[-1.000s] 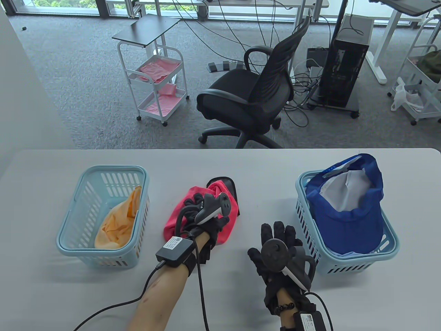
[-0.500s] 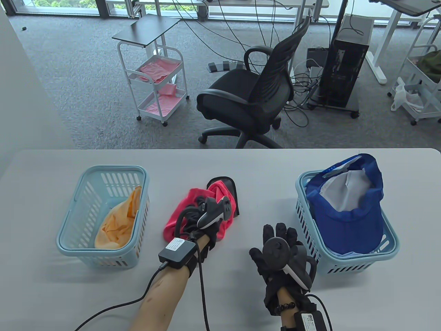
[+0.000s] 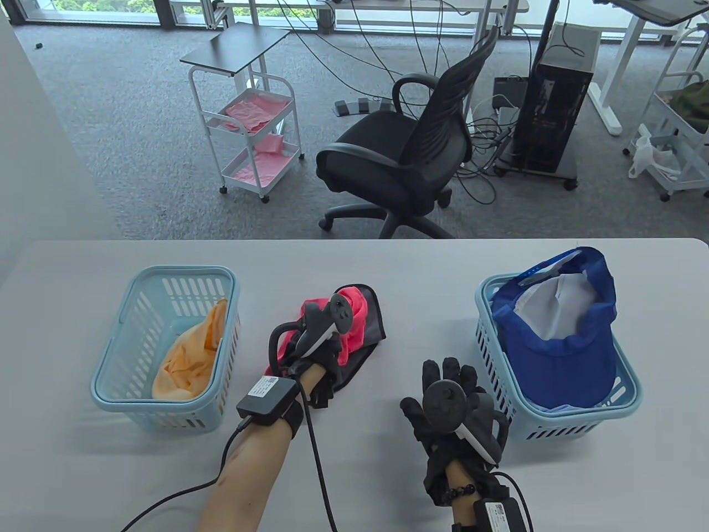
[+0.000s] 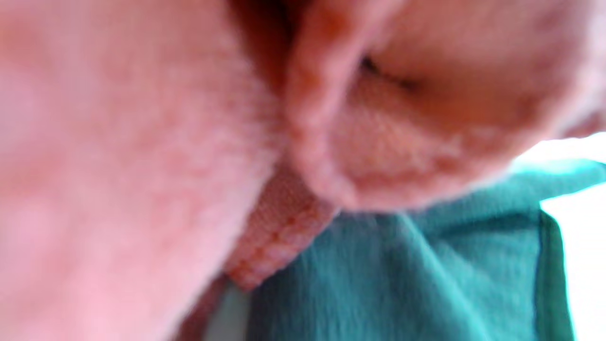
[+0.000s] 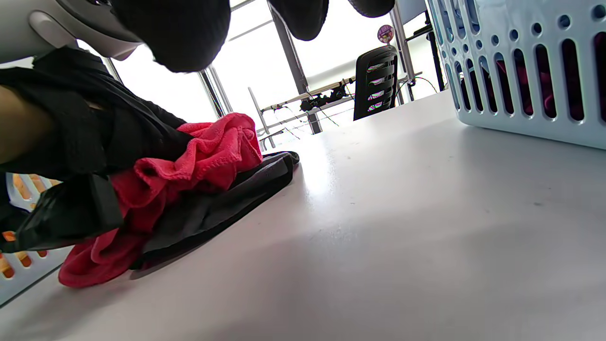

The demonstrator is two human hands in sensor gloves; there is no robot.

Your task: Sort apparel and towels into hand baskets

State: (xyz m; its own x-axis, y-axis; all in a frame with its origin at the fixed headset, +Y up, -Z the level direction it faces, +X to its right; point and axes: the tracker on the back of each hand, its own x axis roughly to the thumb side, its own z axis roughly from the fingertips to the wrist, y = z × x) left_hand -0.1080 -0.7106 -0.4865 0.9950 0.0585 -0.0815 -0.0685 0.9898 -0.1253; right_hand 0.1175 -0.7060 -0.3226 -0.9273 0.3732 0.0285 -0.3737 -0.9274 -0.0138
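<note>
My left hand (image 3: 321, 354) grips a bunched red towel (image 3: 357, 310) at the table's middle. The towel lies over a dark grey cloth (image 3: 375, 328). In the left wrist view the towel (image 4: 142, 142) fills the frame, close and blurred. In the right wrist view the towel (image 5: 208, 156) sits on the dark cloth (image 5: 227, 199) under my left glove (image 5: 118, 132). My right hand (image 3: 437, 383) rests flat on the table with fingers spread and holds nothing. A light blue basket (image 3: 111, 382) at the left holds an orange cloth (image 3: 188, 360). A second light blue basket (image 3: 628, 390) at the right holds a blue cap (image 3: 559, 354).
The right basket's slotted wall (image 5: 521, 71) stands close to my right hand. An office chair (image 3: 410, 160) and a white cart (image 3: 249, 133) stand on the floor beyond the table's far edge. The left hand's cable (image 3: 316, 460) trails over the table.
My left hand has closed on the red towel, bunched it and drawn it left, which uncovers more of the dark grey cloth. My right hand has slid back slightly.
</note>
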